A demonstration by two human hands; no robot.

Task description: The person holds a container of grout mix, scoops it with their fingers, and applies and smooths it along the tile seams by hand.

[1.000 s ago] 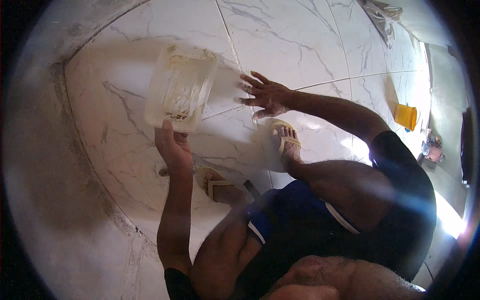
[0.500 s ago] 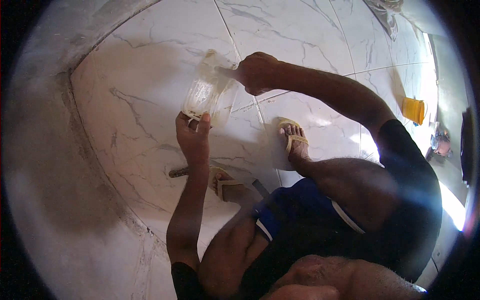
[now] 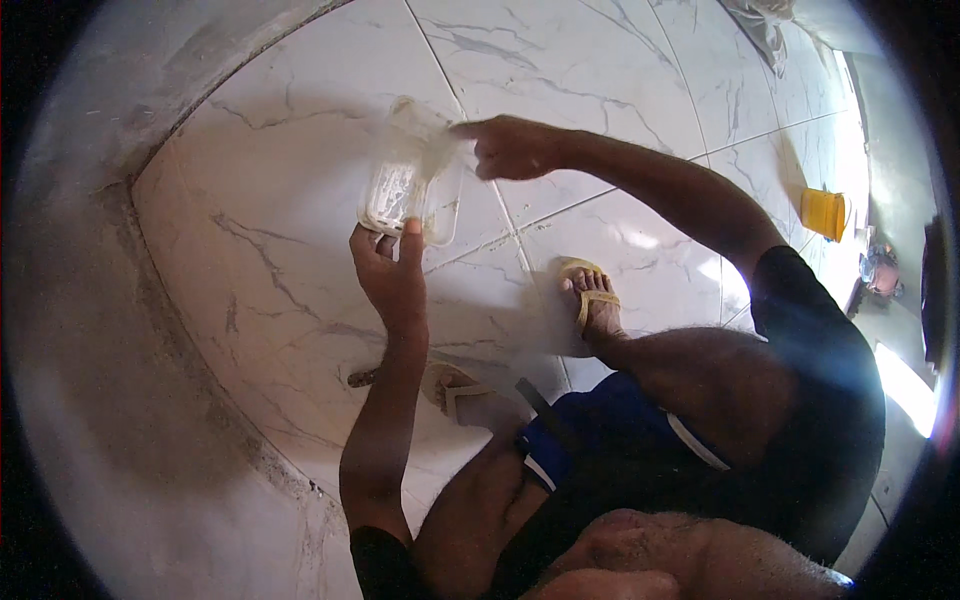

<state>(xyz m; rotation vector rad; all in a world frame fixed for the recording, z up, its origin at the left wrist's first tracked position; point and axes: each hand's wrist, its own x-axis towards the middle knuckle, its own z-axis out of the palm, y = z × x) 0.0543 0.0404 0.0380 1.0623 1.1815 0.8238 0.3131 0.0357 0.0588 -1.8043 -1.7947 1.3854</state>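
A translucent rectangular plastic container (image 3: 393, 188), smeared with residue, is tilted in my left hand (image 3: 392, 275), whose thumb grips its near rim. My right hand (image 3: 515, 147) is closed at the container's right side, fingertips toward its inside; whatever it may hold there is blurred and cannot be made out. Below them are my sandalled right foot (image 3: 598, 305) and my left foot, partly behind my forearm. A dark handle-like object (image 3: 360, 378) lies beside that left foot, mostly hidden.
White veined floor tiles (image 3: 260, 300) meet a rough grey wall (image 3: 100, 350) along the left. A yellow container (image 3: 821, 212) stands at the right near bright light, with mixed items (image 3: 882, 278) beyond it and a greyish crumpled bag or sheet (image 3: 760, 25) at the top right.
The container has shifted right and become more tilted since a second ago. My right hand, spread open then, has closed and moved up to the container's side.
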